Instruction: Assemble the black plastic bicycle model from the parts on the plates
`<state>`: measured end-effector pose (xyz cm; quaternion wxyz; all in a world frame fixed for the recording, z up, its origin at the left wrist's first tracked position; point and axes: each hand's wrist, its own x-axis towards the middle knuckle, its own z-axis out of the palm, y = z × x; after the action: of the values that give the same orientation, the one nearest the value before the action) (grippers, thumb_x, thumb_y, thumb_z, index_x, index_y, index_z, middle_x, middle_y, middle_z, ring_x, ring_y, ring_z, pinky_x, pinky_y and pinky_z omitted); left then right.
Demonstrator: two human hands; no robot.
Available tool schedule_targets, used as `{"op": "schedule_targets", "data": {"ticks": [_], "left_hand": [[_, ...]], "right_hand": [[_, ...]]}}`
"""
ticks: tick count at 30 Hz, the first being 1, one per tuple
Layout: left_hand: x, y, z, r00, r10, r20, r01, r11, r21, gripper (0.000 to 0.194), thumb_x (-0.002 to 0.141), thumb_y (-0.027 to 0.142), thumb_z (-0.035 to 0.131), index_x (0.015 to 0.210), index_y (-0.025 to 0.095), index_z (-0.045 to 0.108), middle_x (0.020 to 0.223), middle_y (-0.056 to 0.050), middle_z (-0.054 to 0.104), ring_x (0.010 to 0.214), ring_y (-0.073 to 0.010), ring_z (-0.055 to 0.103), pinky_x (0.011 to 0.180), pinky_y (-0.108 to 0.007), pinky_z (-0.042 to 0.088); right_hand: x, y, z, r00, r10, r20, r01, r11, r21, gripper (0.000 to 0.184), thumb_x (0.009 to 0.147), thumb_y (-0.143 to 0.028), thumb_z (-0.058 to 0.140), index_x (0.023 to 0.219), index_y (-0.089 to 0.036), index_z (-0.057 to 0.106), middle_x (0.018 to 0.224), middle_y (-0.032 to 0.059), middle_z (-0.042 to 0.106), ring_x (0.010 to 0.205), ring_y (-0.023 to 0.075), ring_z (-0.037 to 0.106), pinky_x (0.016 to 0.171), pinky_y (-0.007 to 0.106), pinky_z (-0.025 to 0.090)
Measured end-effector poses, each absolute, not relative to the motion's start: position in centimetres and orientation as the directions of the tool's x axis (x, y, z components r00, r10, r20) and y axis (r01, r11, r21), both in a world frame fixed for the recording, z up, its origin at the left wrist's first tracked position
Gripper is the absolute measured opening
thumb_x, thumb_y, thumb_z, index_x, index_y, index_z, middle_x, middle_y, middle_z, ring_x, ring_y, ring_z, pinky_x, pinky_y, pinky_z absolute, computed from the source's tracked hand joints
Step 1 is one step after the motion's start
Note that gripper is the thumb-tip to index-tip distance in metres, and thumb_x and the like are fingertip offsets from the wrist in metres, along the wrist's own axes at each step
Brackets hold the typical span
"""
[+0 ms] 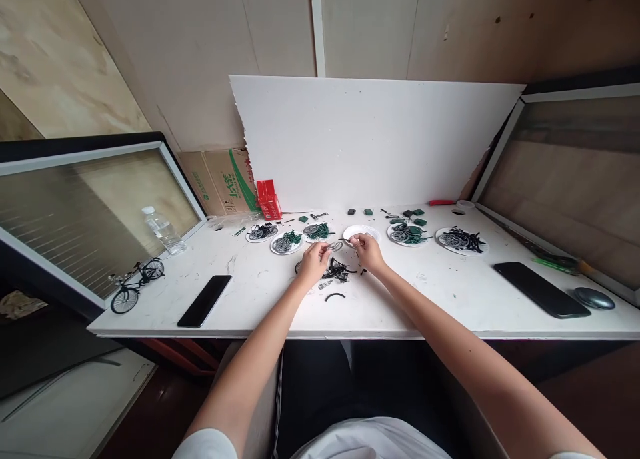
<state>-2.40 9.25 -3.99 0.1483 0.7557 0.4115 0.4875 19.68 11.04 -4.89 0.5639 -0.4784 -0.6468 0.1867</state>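
Note:
Over the middle of the white table (415, 299), my left hand (315, 263) pinches a small spoked model wheel (336, 246) by its edge. My right hand (368, 251) is closed in a pinch on a thin black piece (343, 239), close to the wheel. Below both hands lies a loose pile of black model bicycle parts (340, 270). A curved black strip (335, 296) rests nearer the front edge. Just behind my right hand is a white paper plate (361, 230), partly covered by the hand.
Several plates of black and green parts (286, 242) line the back, with another plate (461, 241) at right. A finished model bicycle (137, 283), water bottle (164, 230) and phone (205, 301) are left. A black case (541, 289) and mouse (594, 297) lie right.

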Motion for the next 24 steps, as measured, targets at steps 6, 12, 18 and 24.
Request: {"op": "schedule_targets", "data": {"ticks": [6,12,18,24], "left_hand": [[-1.1,11.5,-3.6,0.172,0.762,0.624,0.518,-0.609,0.601,0.012,0.100,0.028,0.063,0.107,0.021,0.068,0.105,-0.010,0.075,0.089,-0.0232,0.071,0.083,-0.037,0.057],[-1.0,10.4,-4.1,0.116,0.777,0.618,0.557,-0.566,0.607,0.013,0.098,0.017,0.059,0.108,0.025,0.065,0.098,-0.007,0.077,0.090,-0.0247,0.072,0.083,-0.037,0.055],[-1.7,9.8,-3.9,0.086,0.804,0.589,0.503,-0.545,0.671,0.014,0.097,0.019,0.062,0.109,0.026,0.065,0.090,-0.004,0.078,0.087,-0.0231,0.076,0.081,-0.035,0.056],[-2.2,10.0,-4.4,0.068,0.849,0.523,0.381,-0.507,0.773,0.008,0.095,0.023,0.062,0.102,0.021,0.068,0.090,-0.006,0.078,0.078,-0.0206,0.078,0.074,-0.031,0.057]], "right_hand": [[19.5,12.4,-5.0,0.195,0.857,0.477,0.230,0.433,-0.871,0.055,0.096,-0.071,0.050,0.089,-0.021,0.069,0.088,0.0099,0.072,0.083,0.0272,0.062,0.077,0.040,0.049],[17.5,11.3,-5.2,0.218,0.804,0.554,0.334,0.471,-0.816,0.050,0.103,-0.061,0.046,0.093,-0.021,0.073,0.095,0.0103,0.069,0.095,0.0284,0.060,0.090,0.043,0.049],[16.1,10.2,-4.9,0.211,0.777,0.593,0.391,0.490,-0.779,0.042,0.107,-0.052,0.044,0.094,-0.023,0.071,0.091,0.0080,0.066,0.097,0.0288,0.057,0.090,0.044,0.048],[16.2,9.9,-5.2,0.207,0.754,0.624,0.432,0.502,-0.750,0.041,0.108,-0.052,0.044,0.098,-0.023,0.071,0.094,0.0086,0.064,0.098,0.0287,0.057,0.092,0.044,0.047]]}}
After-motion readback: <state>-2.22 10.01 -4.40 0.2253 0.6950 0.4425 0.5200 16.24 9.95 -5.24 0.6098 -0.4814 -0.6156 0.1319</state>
